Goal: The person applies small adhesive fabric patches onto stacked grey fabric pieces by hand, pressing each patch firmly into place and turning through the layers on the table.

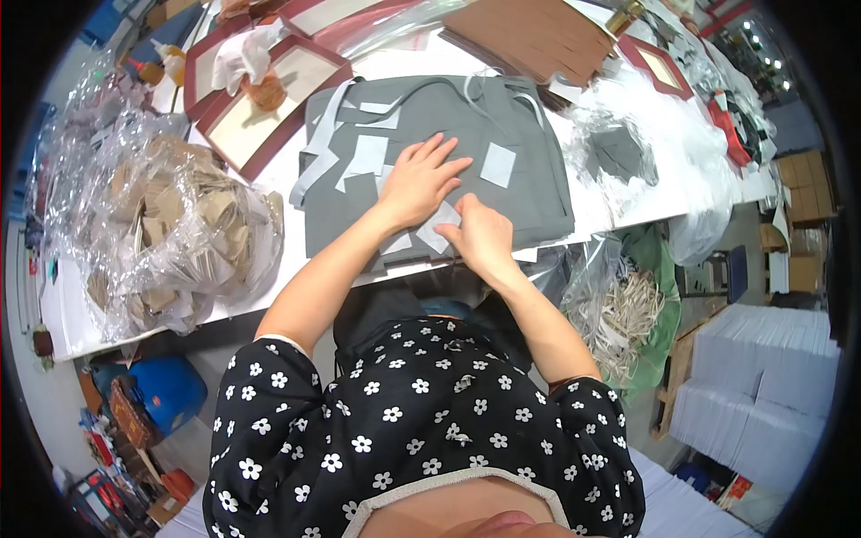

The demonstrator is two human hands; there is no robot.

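Note:
A stack of flat dark grey pieces [538, 202] lies on the white table, with several pale rectangles, such as one at its right [498, 166], on top. Spread on the middle of the stack is my left hand [420, 182], palm down, fingers apart. Close beside it, nearer the table's front edge, my right hand [482, 233] is closed, thumb and fingers together over a pale piece [437, 229]; what its fingertips hold, if anything, is too small to tell. Light grey strips [316, 166] run along the stack's left side, and a dark strap curves over its top.
Clear plastic bags with brown pieces [193, 215] stand at the left. Behind are open red-edged boxes [260, 117] and brown sheets [529, 40]. More clear plastic [664, 134] lies at the right. Below the table's right front hang a green bag [659, 314] and stacked white sheets [753, 377].

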